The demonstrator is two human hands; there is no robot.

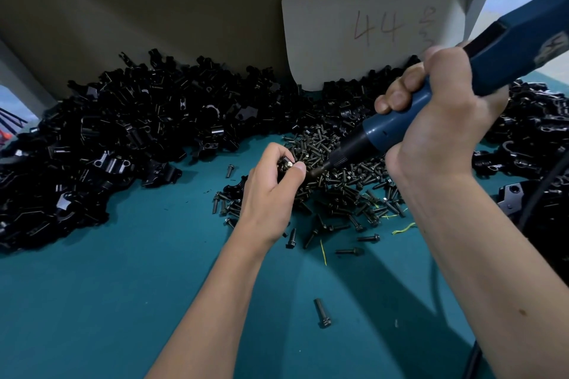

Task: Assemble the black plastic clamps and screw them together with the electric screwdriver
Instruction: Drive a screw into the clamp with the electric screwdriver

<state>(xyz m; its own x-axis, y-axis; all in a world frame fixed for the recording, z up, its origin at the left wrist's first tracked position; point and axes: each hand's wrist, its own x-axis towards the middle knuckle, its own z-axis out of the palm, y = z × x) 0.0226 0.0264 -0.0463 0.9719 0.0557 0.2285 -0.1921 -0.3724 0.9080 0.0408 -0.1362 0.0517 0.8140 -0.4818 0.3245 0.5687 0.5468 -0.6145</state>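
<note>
Teal covers the table (107, 301), where heaps of black plastic clamps (123, 132) curve along the far side beside a pile of dark screws (345, 181). Over that pile the left hand (271, 191) curls its fingers (278, 154) around a small clamp piece (286, 162), thumb pinching it. Close by, the right hand (431, 120) grips a blue electric screwdriver (462, 83), tip angled down to just beside the left thumb. One loose screw (322, 313) lies nearer the person.

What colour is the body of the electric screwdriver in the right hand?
Dark blue, with a black nose; the electric screwdriver shows best in the head view.
</note>
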